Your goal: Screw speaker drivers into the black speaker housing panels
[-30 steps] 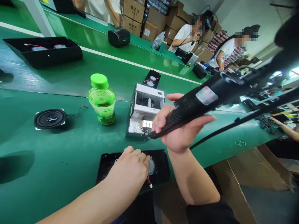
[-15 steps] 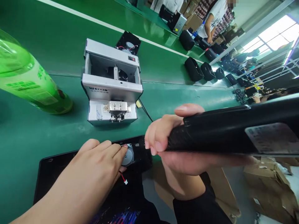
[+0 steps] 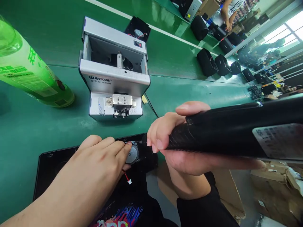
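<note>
My right hand (image 3: 165,135) is wrapped round a black electric screwdriver (image 3: 227,129) with a pale label on its side. The screwdriver lies nearly level, its tip end beside a small round metal speaker (image 3: 133,154). That speaker sits in a black plastic panel (image 3: 56,160) at the bench's near edge. Fingers of my left hand (image 3: 104,160) close on the speaker's left rim and hold it against the panel, hiding part of both. From under this hand comes a short red wire ending in a white connector (image 3: 129,181).
Just beyond the panel stands a grey WEIXIN screw feeder (image 3: 115,75), with a green bottle (image 3: 35,69) to its left. Another black panel with a speaker (image 3: 138,30) lies behind it. Black boxes (image 3: 207,63) line the bench. A co-worker's hands (image 3: 227,22) show far right; cardboard (image 3: 276,189) lies below.
My view has shifted slightly, so the feeder and bottle appear a little higher and the far boxes further right. Both hands keep their hold on the screwdriver and the speaker.
</note>
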`<state>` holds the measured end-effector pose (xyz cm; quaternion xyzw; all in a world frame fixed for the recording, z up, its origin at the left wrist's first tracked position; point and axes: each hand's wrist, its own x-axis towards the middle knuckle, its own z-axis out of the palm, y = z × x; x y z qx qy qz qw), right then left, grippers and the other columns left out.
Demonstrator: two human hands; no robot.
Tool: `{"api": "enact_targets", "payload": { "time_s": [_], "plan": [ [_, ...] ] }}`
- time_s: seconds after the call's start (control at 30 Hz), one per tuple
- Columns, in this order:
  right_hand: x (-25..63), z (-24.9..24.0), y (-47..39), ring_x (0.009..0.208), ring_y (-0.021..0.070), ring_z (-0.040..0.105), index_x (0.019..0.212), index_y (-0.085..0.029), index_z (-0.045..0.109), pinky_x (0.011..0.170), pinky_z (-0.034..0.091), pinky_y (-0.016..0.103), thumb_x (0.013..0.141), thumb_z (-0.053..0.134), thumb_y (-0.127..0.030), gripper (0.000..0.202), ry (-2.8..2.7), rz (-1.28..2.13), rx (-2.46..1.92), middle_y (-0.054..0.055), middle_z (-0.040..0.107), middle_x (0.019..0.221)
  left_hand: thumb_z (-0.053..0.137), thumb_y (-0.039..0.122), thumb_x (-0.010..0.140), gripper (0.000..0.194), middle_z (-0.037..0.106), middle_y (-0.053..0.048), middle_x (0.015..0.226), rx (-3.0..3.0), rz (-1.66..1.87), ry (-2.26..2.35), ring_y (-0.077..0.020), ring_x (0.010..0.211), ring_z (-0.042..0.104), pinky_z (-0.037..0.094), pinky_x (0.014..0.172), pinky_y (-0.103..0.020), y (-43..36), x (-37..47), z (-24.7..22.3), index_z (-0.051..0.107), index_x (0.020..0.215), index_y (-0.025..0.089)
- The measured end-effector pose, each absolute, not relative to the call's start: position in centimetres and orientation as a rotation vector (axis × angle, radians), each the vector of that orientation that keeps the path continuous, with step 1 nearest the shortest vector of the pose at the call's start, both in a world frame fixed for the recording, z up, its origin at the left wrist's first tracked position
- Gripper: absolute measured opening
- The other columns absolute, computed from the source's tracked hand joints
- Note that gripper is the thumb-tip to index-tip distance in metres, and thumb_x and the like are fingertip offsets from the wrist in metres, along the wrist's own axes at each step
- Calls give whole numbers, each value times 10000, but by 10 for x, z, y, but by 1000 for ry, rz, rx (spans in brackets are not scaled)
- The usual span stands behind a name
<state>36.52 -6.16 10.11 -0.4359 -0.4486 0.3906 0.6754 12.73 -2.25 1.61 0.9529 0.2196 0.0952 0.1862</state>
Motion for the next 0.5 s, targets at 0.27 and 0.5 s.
{"api": "enact_targets", "payload": {
  "time_s": [0.27,0.5],
  "plan": [
    [369,90,-67,479,195,707,1187,-425,866,499,629,358,1036,870,-980,575,-1005,874,-956,-86,826,672,738,212,1099,264,879,-65,1045,2765,369,587,-308,916,722,384,848,-535,-26,132,19,876,1324,214],
    [361,74,-69,501,220,707,1217,-429,960,521,586,368,1046,901,-951,552,-1023,869,-864,-59,833,684,759,209,1109,99,858,-34,988,2687,266,620,-300,878,684,335,831,-531,-22,137,23,838,1115,268]
  ]
}}
